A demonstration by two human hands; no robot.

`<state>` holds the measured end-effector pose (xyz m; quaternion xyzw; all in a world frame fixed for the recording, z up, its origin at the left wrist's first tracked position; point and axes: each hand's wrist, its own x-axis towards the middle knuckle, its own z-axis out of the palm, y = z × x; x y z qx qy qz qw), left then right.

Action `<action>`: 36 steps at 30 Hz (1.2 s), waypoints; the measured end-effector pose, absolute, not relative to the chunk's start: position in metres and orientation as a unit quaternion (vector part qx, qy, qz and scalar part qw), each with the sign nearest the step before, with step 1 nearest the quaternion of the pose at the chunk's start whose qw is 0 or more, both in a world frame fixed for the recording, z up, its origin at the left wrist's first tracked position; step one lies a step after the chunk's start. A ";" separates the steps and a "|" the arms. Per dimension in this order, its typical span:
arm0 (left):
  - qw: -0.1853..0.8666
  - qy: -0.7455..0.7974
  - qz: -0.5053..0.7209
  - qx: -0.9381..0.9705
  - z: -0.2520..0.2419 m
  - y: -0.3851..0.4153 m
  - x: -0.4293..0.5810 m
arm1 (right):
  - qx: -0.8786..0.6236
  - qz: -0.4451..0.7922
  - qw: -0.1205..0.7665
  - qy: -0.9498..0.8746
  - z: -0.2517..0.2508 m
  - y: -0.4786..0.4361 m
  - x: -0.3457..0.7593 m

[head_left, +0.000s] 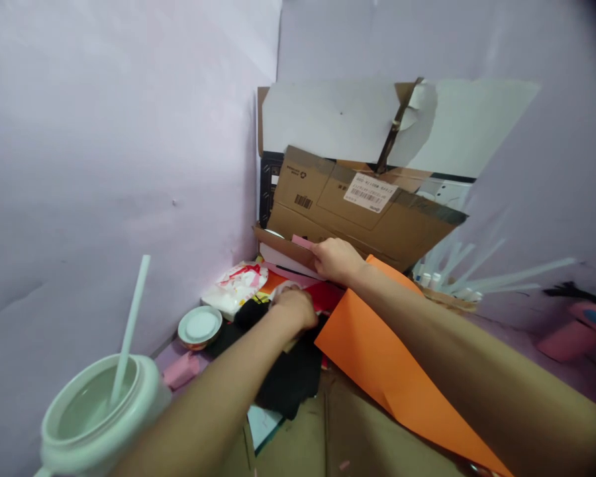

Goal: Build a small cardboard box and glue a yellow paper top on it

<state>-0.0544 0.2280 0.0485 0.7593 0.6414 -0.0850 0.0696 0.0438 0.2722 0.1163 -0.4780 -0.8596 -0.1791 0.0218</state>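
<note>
My right hand (338,260) is closed over the edge of a brown cardboard flap (291,248), beside a small pink strip (302,242) on that edge. Lower and to the left, my left hand (295,308) reaches down among papers with its fingers curled; what they hold is hidden. Beneath it lies torn-looking black sheet material (291,381). An orange paper sheet (377,358) slants under my right forearm. Red paper (325,296) shows between the two hands.
A white pot (149,391) with a pale stick stands at front left, near a small bowl (199,328). White plastic packaging (238,285) lies by the wall. Behind the hands rises an open cardboard box (347,192). White sticks (506,275) jut out at right.
</note>
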 end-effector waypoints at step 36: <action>-0.208 0.429 -0.210 0.854 0.063 0.261 -0.129 | -0.465 -0.146 0.041 -0.872 0.109 0.266 0.048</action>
